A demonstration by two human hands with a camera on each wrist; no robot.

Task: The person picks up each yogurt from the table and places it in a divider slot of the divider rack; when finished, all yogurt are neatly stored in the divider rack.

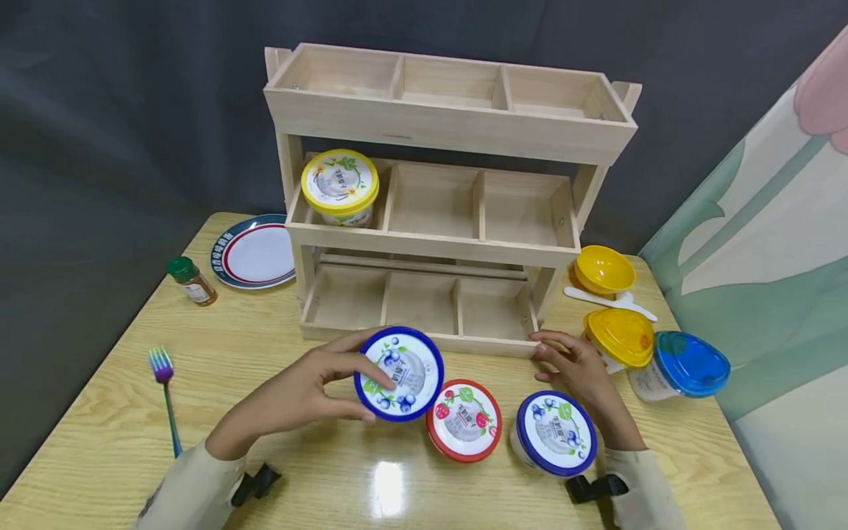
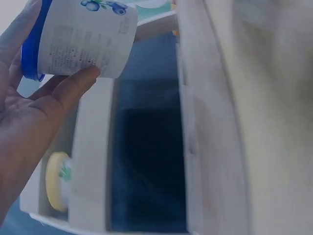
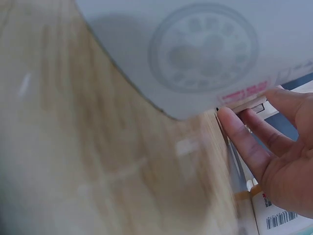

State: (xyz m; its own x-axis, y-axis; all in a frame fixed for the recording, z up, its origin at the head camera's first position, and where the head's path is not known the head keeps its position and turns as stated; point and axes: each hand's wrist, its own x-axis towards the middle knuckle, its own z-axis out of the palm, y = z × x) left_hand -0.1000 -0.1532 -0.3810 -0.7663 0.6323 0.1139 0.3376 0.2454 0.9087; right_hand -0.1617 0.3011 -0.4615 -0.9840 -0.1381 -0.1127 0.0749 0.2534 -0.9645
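My left hand [image 1: 311, 383] grips a tub with a blue lid and blueberry pictures [image 1: 404, 375], held up in front of the wooden rack [image 1: 424, 250]. In the left wrist view the tub's printed white side [image 2: 88, 44] faces the camera, fingers under it and along its side. My right hand [image 1: 579, 368] pinches the front right corner of the rack's bottom tier. On the table between the hands stand a red-lidded strawberry tub [image 1: 465, 421] and a second blue-lidded tub [image 1: 556, 434], the latter just below the right hand.
A yellow-lidded tub [image 1: 341, 184] sits in the middle tier's left compartment. To the right are a yellow bowl [image 1: 604, 269], a white spoon [image 1: 606, 300], a yellow-lidded container [image 1: 619, 338] and a blue-lidded one [image 1: 689, 364]. At left: plate [image 1: 258, 250], spice jar [image 1: 192, 282], fork [image 1: 167, 390].
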